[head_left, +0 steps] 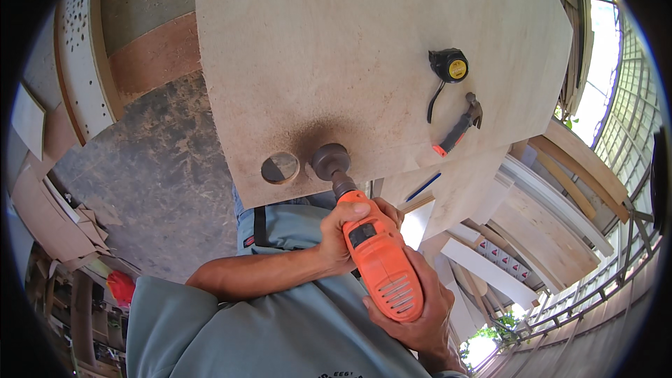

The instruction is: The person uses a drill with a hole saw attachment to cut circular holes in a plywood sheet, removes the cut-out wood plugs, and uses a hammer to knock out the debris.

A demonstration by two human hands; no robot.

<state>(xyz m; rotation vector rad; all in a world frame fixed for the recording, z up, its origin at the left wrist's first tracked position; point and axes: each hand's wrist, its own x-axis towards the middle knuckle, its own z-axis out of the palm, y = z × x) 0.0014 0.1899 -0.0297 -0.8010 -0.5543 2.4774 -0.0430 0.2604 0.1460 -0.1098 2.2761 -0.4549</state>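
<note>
An orange power drill [385,266] is held in both my hands. My left hand [341,234] wraps round its front body, with fingertips showing on the far side. My right hand [427,311] closes round the rear of the housing; the trigger is hidden. A dark round hole saw [330,161] in the chuck meets the plywood sheet [301,42], with brown sawdust [318,133] spread beyond it. To its left, a round hole [280,167] passes through the sheet near its front left corner.
A black and yellow tape measure [449,66] and a claw hammer [460,124] lie on the sheet to the right. A blue pencil-like stick [423,187] rests on a lower board. Stacked boards [553,231] stand at right, and a perforated board [80,49] at far left.
</note>
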